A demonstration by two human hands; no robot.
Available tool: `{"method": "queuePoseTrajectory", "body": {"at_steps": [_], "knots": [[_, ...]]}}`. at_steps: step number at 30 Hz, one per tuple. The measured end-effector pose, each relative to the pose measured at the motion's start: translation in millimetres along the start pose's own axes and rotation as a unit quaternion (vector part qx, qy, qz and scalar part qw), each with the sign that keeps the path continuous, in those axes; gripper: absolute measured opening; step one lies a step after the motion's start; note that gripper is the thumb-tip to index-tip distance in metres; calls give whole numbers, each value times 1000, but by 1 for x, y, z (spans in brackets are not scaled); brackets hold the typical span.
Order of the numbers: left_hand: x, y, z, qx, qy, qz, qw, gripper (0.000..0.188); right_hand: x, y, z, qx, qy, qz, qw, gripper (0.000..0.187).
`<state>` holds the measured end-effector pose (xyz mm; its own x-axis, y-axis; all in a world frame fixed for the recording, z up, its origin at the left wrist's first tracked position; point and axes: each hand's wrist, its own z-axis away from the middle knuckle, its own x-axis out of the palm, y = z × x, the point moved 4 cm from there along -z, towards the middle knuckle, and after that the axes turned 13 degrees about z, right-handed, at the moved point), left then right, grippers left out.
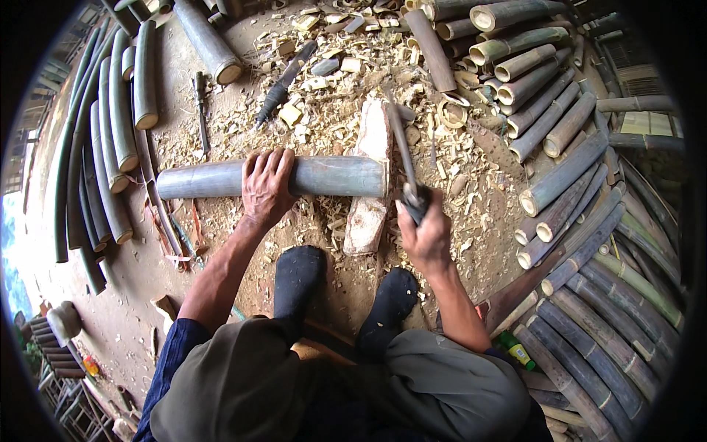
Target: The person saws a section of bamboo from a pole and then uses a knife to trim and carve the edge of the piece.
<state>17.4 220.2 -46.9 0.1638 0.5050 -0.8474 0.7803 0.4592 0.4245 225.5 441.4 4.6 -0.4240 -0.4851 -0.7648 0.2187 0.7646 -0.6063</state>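
A thick grey-green bamboo section lies crosswise in front of me, its right end resting over a pale chopped wooden block. My left hand grips the bamboo from above, near its middle, with the fingers wrapped over its far side. Just beyond the cut right end, my right hand is closed round the dark handle of a long knife. Its narrow blade points away from me, beside the bamboo's end and apparently apart from it. Bamboo chips cover the ground around the block.
A second knife with a black-wrapped handle lies among chips farther off. A slim dark tool lies left of it. Bamboo lengths line the left; large bamboo stacks fill the right. A green bottle lies by my right knee.
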Motion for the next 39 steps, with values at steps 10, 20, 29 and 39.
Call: {"method": "queuePoseTrajectory", "body": {"at_steps": [10,20,29,39], "knots": [[-13,-13,-39,-82,-288,32,954,89,-28,-26,-16,98,-60,15,993,31],[-4,-10,-24,-68,-205,36,976,74,18,46,8,212,-256,133,934,34],[-8,3,-18,-21,-133,32,990,69,3,9,9,30,-30,13,999,31],[-7,-3,-9,-46,-126,38,990,78,-22,-23,-10,65,-50,35,996,33]]}}
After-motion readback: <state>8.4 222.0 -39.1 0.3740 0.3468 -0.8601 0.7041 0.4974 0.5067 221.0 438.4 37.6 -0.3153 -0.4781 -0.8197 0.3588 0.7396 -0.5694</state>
